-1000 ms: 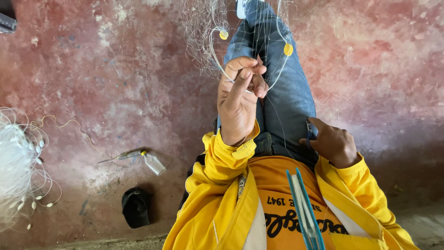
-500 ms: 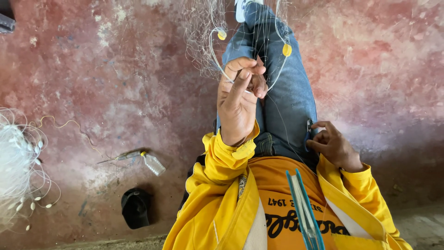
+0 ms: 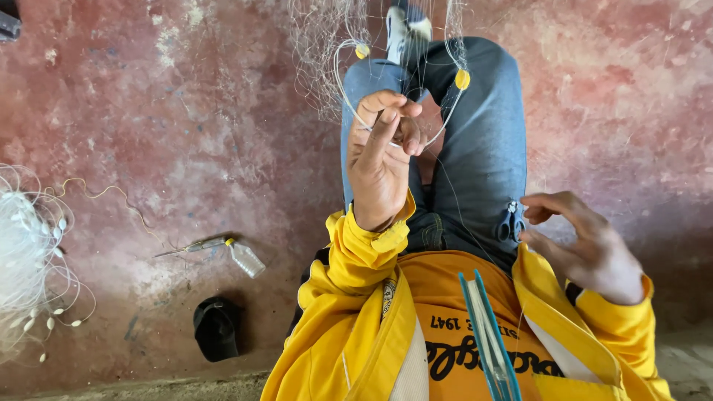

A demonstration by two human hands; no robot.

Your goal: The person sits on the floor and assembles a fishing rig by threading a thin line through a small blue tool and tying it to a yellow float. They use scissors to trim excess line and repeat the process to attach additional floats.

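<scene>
Fishing net (image 3: 327, 44) fine, pale, 2 yellow floats (image 3: 462, 79), left hand (image 3: 380, 160) grip pinching its cord, right hand (image 3: 587, 245) grip spread.

1. The floor (image 3: 148, 111) is worn red concrete with pale patches.
2. A heap of white net (image 3: 26, 260) with small floats lies at its left edge.
3. A small plastic bottle (image 3: 245, 259) lies nearer the middle.
4. A black cap (image 3: 217, 327) lies just below the bottle.
</scene>
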